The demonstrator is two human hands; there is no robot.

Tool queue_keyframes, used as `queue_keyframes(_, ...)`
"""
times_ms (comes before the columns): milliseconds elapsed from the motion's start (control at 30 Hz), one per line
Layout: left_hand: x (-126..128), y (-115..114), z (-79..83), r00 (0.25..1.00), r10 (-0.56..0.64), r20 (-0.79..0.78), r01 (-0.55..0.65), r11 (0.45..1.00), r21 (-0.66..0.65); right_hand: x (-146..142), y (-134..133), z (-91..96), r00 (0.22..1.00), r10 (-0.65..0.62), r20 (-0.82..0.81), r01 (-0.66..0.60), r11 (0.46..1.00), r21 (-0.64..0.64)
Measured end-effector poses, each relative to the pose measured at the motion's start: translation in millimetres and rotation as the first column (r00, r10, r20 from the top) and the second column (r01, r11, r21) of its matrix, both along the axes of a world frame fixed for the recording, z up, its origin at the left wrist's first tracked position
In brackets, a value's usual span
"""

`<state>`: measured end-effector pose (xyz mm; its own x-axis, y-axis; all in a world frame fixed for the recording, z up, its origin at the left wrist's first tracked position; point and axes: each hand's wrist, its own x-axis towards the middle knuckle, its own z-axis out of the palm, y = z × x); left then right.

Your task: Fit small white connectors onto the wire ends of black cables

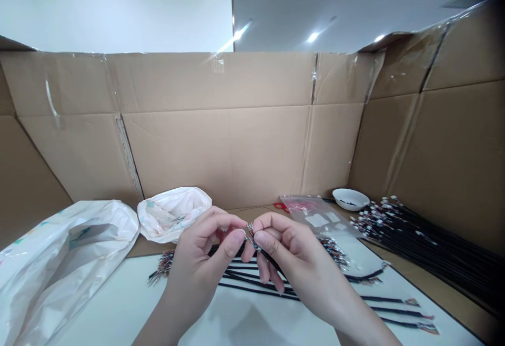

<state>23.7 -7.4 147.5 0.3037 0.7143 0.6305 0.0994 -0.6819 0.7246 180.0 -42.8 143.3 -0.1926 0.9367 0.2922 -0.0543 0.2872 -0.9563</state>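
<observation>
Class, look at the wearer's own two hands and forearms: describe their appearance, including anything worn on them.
The ungloved left hand and ungloved right hand show no visible rings. The bare left forearm and bare right forearm show no sleeve, watch or bracelet within the picture.

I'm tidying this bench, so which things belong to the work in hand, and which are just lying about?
Belonging, it seems:
black cable, held by the right hand
its wires, with the left hand beside them
cables on the white surface
cable bundle at right

Probably lying about:
large white bag
smaller white bag
clear bag
</observation>
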Motion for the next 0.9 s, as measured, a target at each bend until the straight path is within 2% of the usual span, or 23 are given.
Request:
queue_keyframes(167,-1.8,1.7,-0.4,0.999,0.003,-0.048,-0.006,0.998,-0.065,-0.2,-0.7,-0.2,0.999,0.014,0.045,-0.014,1.000,0.004)
queue_keyframes(467,1.5,3.3,3.3,0.997,-0.079,-0.007,0.077,0.980,-0.183,2.0,-3.3,-0.8,0.996,-0.025,0.090,0.021,0.999,0.049)
queue_keyframes(767,3.9,0.8,5.8,0.999,-0.040,0.027,0.043,0.991,-0.123,2.6,0.2,1.4,0.995,-0.094,0.045,0.092,0.995,0.048)
queue_keyframes(900,3.1,0.5,4.4,0.998,-0.046,0.044,0.052,0.990,-0.135,3.6,-0.2,0.5,0.989,-0.113,0.097,0.098,0.984,0.148)
